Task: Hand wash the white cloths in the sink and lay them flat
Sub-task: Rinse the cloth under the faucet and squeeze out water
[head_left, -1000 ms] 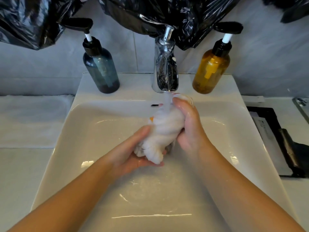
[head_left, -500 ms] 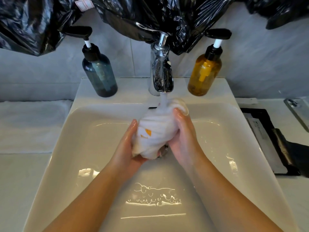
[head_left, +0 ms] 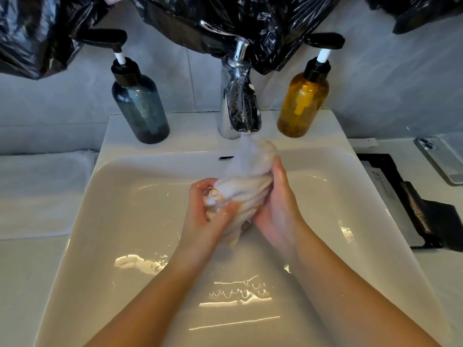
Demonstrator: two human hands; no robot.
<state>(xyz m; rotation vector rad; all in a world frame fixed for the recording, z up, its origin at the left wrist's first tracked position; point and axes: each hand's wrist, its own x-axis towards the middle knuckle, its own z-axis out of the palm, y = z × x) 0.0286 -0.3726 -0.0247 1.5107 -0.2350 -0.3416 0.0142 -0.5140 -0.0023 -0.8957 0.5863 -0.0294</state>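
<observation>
A bunched white cloth (head_left: 250, 176) with a small orange mark is held over the middle of the white sink (head_left: 125, 196), right under the running water from the chrome tap (head_left: 238, 106). My left hand (head_left: 208, 216) grips its lower left part, fingers curled over the top and thumb across the front. My right hand (head_left: 275, 211) wraps the cloth's right side. Water pools with bubbles at the basin's near end.
A blue pump bottle (head_left: 140, 106) stands left of the tap and an amber one (head_left: 302, 101) right of it. A white towel (head_left: 42, 191) lies on the left counter. A black tray (head_left: 413, 201) and a phone (head_left: 441, 159) sit right. Black plastic bags (head_left: 225, 18) hang above.
My left hand has shifted from cupping the cloth's side to curling round its lower part, thumb across the front. The cloth has twisted, its top rising nearer the spout.
</observation>
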